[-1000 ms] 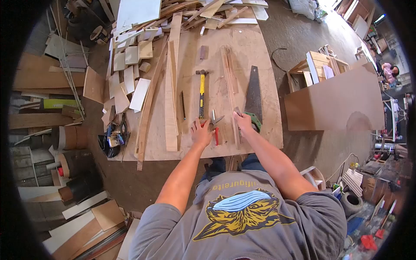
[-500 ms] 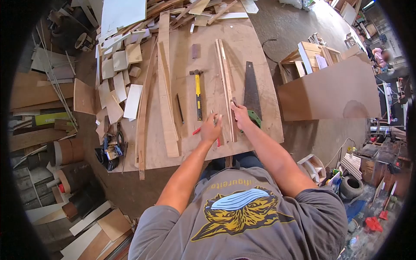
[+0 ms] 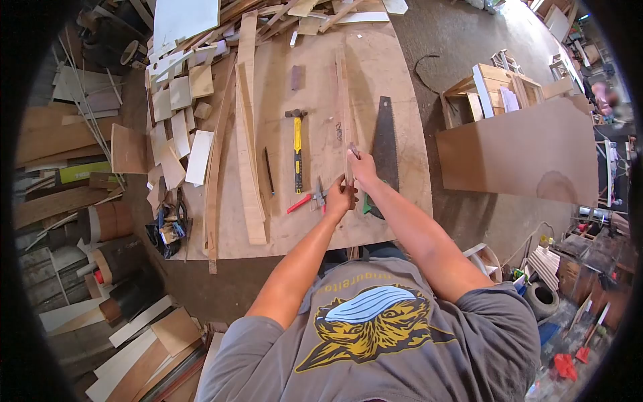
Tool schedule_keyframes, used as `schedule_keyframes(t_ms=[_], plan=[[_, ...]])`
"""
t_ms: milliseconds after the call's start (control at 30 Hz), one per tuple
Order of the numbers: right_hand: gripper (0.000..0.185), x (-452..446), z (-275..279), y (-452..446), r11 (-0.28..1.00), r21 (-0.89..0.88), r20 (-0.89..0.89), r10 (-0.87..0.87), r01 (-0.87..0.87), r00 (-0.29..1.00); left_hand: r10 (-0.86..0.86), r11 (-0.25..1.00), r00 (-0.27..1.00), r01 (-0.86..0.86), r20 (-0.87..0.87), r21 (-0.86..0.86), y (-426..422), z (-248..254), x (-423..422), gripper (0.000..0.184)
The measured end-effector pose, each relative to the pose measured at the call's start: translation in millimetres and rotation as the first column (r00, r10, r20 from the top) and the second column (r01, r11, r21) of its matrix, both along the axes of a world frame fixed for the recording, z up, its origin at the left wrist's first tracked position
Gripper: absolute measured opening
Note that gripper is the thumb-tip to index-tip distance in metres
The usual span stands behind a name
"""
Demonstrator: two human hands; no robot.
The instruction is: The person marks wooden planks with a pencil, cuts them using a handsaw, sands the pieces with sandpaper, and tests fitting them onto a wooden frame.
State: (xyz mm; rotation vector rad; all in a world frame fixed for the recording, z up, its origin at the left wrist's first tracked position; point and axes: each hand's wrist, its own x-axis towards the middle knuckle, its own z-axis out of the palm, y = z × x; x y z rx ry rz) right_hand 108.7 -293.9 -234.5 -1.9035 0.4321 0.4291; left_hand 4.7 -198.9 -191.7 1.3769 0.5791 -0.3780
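Note:
My left hand [image 3: 341,197] has its fingers closed round the near end of a narrow wooden strip [image 3: 343,100] that points away from me. Farther along the same strip, my right hand [image 3: 362,167] pinches it, with a small dark piece at the fingertips. Left of my left hand lie red-handled snips [image 3: 309,199] and a hammer [image 3: 297,151] with a yellow and black handle. To the right is a handsaw [image 3: 385,144], its green handle partly hidden by my right forearm.
Wood offcuts [image 3: 179,94] are heaped at the table's [image 3: 288,231] left and far side. Long boards [image 3: 248,154] and a dark thin rod [image 3: 268,171] lie left of the hammer. A brown panel [image 3: 516,154] stands at the right. A person [image 3: 603,97] is far off, right.
My left hand has moved from the snips to the strip and closed on it. My right hand has shifted slightly left and away from me with the strip, which now looks turned on edge.

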Motion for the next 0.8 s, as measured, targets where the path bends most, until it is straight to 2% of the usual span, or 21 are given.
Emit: schedule_keyframes(t_ms=[133, 233, 333, 500, 600, 700, 800], plan=[[0.038, 8, 1, -9, 0.999, 0.021, 0.067, 0.04, -0.041, 0.997, -0.043, 0.998, 0.997, 0.04, 0.063, 0.054, -6, -7, 10, 0.053], [0.037, 17, 1, -16, 0.999, -0.021, 0.064, 0.05, -0.049, 0.997, 0.036, 0.995, 0.995, -0.045, 0.097, 0.09, -19, -6, 12, 0.053], [0.036, 24, -1, -23, 0.996, -0.085, 0.093, 0.039, -0.031, 0.995, -0.025, 0.984, 0.997, 0.011, 0.074, 0.18, -27, 5, 19, 0.051], [0.037, 38, -5, -33, 0.982, -0.166, 0.12, 0.107, -0.086, 0.987, -0.07, 0.955, 0.996, 0.049, 0.06, 0.293, -35, -16, 18, 0.052], [0.038, 41, 15, -38, 0.987, -0.099, -0.013, 0.124, -0.125, 0.992, -0.07, 0.911, 0.995, 0.035, 0.07, 0.411, -40, -25, 16, 0.051], [0.036, 44, 24, -39, 0.994, 0.094, -0.093, 0.055, -0.046, 0.994, -0.033, 0.889, 0.994, -0.018, 0.104, 0.458, -42, -33, 21, 0.046], [0.029, 45, 31, -39, 0.992, 0.095, -0.046, 0.083, -0.079, 0.995, -0.041, 0.823, 0.989, -0.049, 0.145, 0.566, -46, -36, 28, 0.042]])
